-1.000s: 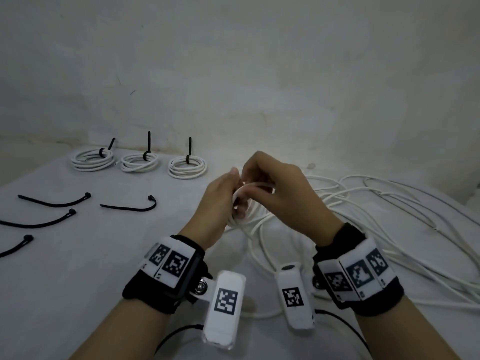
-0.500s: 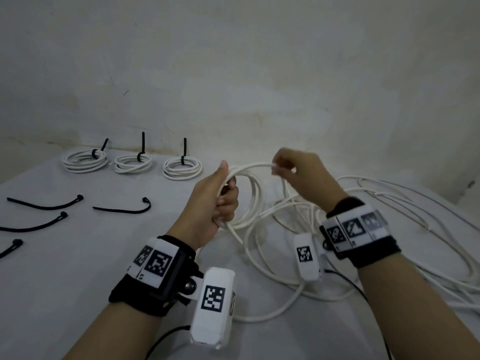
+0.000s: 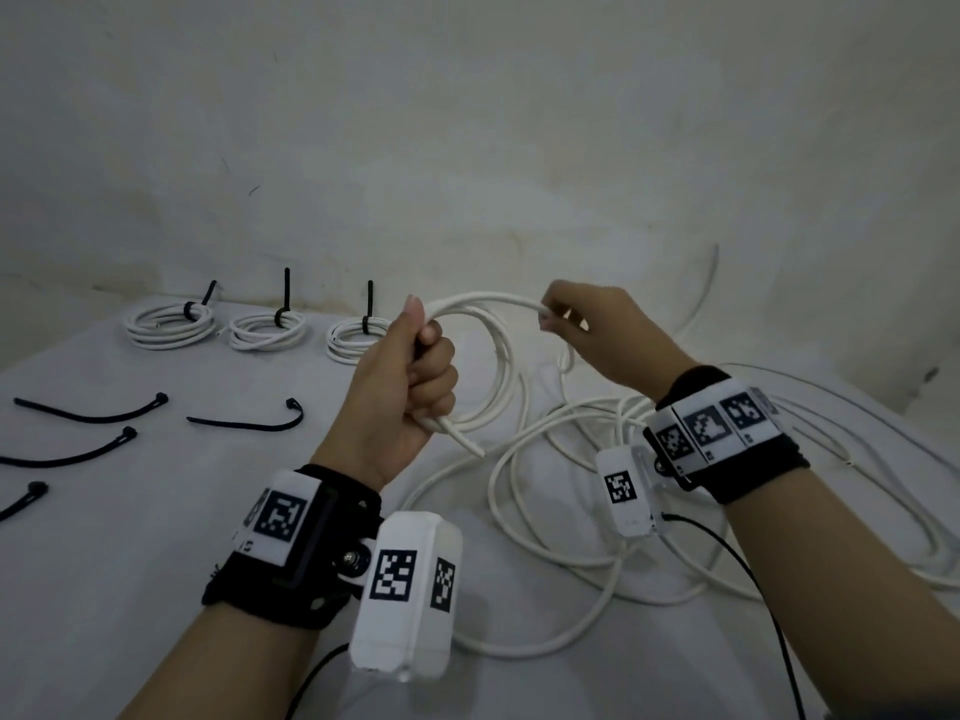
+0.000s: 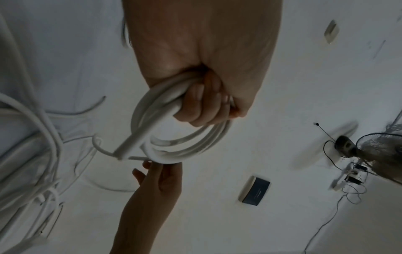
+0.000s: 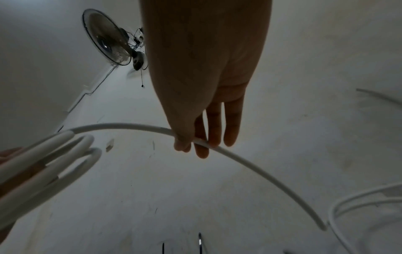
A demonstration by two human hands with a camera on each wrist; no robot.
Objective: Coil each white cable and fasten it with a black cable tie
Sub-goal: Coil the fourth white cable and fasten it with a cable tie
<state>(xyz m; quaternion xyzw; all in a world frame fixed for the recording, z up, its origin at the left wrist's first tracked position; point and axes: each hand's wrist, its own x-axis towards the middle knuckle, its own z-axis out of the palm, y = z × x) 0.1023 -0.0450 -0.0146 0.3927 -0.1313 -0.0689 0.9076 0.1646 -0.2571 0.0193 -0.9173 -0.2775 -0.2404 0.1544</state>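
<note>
Left hand (image 3: 410, 392) fists the coil (image 3: 488, 366) (palm hides part); right hand (image 3: 597, 330) pinches its strand.

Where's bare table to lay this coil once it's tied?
Free: the strip right of the third tied white cable coil, and the patch between the loose black cable ties and the left hand. Crowded: the right side, under the loose white cables.

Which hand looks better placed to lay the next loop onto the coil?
The right hand, probably. It pinches the free run of the white cable and can sweep it round, while the left hand is occupied gripping the gathered coil.
</note>
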